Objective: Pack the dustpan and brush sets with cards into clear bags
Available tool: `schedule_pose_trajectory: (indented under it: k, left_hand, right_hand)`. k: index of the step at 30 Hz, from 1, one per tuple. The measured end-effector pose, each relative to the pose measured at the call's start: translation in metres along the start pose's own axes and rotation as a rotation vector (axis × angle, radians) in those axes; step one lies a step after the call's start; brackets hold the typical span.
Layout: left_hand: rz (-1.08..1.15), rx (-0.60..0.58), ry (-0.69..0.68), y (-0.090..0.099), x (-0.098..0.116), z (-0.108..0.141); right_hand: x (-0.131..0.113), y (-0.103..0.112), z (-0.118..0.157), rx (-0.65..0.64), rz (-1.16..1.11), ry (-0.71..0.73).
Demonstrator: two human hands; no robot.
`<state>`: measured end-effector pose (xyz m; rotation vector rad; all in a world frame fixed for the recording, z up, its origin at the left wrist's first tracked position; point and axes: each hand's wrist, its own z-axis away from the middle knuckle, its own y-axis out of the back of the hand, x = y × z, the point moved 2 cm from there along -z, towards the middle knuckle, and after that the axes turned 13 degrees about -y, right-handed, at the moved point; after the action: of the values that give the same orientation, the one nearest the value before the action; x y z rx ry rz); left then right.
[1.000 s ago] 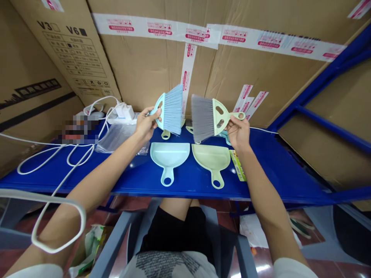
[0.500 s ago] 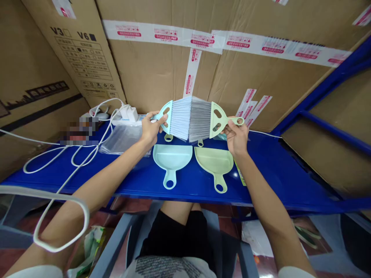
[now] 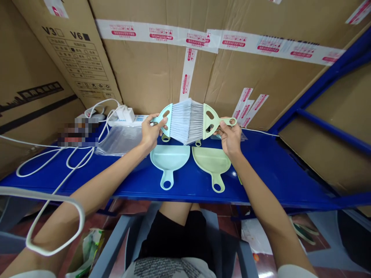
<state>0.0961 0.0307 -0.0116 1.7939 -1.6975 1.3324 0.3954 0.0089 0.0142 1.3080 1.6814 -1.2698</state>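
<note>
My left hand (image 3: 151, 131) grips a light blue brush (image 3: 179, 121) by its handle, bristles pointing right. Opposite it, my right hand (image 3: 230, 135) holds a green brush (image 3: 207, 121) by the handle, bristles pointing left. The two sets of bristles press into each other in mid-air above the table. Below them a light blue dustpan (image 3: 170, 157) and a green dustpan (image 3: 211, 160) lie side by side, handles toward me. Small green loops show on the table behind the brushes; the rest of what they belong to is hidden.
On the blue table (image 3: 261, 173), clear plastic bags (image 3: 121, 141) lie at the left, near a power strip with white plugs (image 3: 126, 114) and looped white cables (image 3: 72, 175). Cardboard (image 3: 150, 73) rises behind, and a blue metal frame (image 3: 324, 125) stands at the right.
My right hand has brought the green brush left, so its bristles now overlap the blue brush's bristles more deeply. The whole view has shifted slightly.
</note>
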Motion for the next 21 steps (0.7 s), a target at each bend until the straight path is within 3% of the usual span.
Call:
schedule_pose_trajectory:
  k: [12, 21]
  left_hand:
    - [0.064, -0.006, -0.1, 0.003, -0.009, 0.0]
    - [0.105, -0.015, -0.111, 0.004, -0.002, 0.001]
  right_hand:
    - [0.008, -0.005, 0.003, -0.061, -0.003, -0.081]
    - [0.011, -0.012, 0.009, -0.094, -0.07, -0.189]
